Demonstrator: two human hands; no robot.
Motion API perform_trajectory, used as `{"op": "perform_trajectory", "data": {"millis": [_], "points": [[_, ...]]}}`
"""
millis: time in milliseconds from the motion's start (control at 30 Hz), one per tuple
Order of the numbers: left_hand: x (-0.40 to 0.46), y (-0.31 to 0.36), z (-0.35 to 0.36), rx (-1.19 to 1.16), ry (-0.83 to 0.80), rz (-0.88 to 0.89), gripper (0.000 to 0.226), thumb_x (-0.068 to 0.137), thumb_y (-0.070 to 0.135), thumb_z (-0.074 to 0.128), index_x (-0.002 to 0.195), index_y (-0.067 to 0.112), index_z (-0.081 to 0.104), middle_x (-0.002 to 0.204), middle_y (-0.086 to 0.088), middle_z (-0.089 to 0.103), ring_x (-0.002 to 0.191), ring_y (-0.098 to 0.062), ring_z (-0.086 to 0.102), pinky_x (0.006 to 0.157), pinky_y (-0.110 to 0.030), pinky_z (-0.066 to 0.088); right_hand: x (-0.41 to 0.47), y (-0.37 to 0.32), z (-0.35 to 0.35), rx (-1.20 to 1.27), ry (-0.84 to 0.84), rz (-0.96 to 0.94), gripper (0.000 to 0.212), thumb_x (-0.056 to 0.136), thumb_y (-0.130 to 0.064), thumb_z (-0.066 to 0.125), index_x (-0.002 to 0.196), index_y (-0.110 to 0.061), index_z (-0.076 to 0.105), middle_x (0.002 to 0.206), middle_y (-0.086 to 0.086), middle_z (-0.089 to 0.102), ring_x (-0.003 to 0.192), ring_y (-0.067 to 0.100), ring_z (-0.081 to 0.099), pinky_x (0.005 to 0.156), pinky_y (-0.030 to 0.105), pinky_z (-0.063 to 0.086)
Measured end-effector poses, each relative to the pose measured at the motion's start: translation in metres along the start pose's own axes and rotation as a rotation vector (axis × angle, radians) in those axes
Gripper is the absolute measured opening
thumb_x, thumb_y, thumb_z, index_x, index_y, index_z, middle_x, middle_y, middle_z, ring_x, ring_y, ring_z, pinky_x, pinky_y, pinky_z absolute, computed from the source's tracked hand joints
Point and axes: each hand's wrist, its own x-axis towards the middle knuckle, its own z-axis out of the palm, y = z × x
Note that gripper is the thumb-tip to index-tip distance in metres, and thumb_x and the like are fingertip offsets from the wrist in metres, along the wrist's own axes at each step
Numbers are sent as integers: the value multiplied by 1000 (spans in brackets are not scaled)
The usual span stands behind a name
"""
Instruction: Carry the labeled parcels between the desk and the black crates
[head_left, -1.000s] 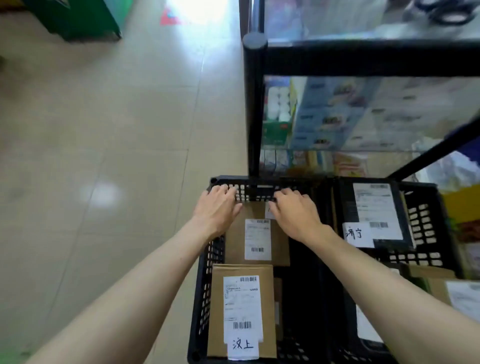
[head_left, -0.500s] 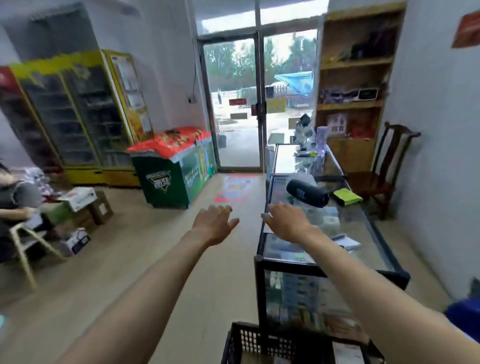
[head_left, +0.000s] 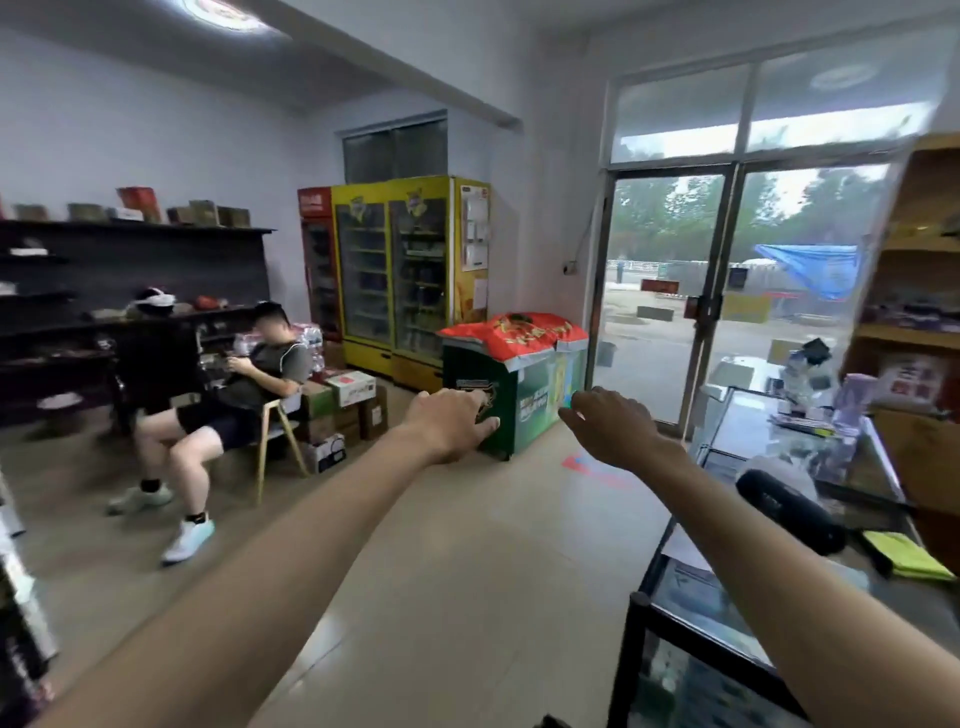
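Two bare hands, left (head_left: 451, 423) and right (head_left: 613, 426), reach forward palm-down, fingers loose, holding nothing, beside one glass-topped, black-framed counter (head_left: 675, 618).

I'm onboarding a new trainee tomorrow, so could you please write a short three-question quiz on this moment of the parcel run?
1. True or false: the left hand carries a parcel.
2. What lies beside the black cylinder on the glass counter? A) a yellow-green pad B) a red mug C) a parcel
3. Fill in: the green chest freezer has a ____ cover.

Key
1. False; the left hand and the right hand are open and hold nothing.
2. A, the yellow-green pad.
3. Red.
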Motion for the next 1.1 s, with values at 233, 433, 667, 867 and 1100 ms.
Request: {"op": "perform_trajectory", "data": {"millis": [233,433,667,867,1100], "points": [[-102,-147,-48,135,15,-325,49,104,53,39,135,19,54,136,-9,62,127,-31,55,102,-45,41,35,-186,0,137,14,-340,30,105,-36,40,95,-14,57,106,10,63,95,29,62,83,45,51],[-255,-275,-100,227,30,-667,48,104,52,39,136,19,54,136,-8,62,129,-29,54,102,-43,40,14,-398,-12,246,1,-706,32,103,-35,38,115,-17,61,114,14,62,106,36,61,72,41,44],[-486,-364,-160,302,-11,-1008,49,105,53,39,136,18,54,136,-7,62,123,-29,58,93,-42,43,-104,-623,-49,446,-18,-1028,37,105,-36,38,111,-8,62,122,14,61,113,38,58,83,43,43],[-690,-386,-202,390,11,-1267,49,105,53,40,131,16,59,131,-8,63,118,-31,59,93,-43,46,-240,-783,-87,553,0,-1318,40,107,-39,36,108,-7,61,117,15,60,109,38,58,85,45,43],[-889,-344,-242,479,66,-1619,55,105,55,38,144,18,51,144,-8,54,132,-30,48,104,-46,39,-419,-901,-153,678,-36,-1660,36,107,-37,36,106,-10,60,111,9,59,102,31,60,88,44,45]]}}
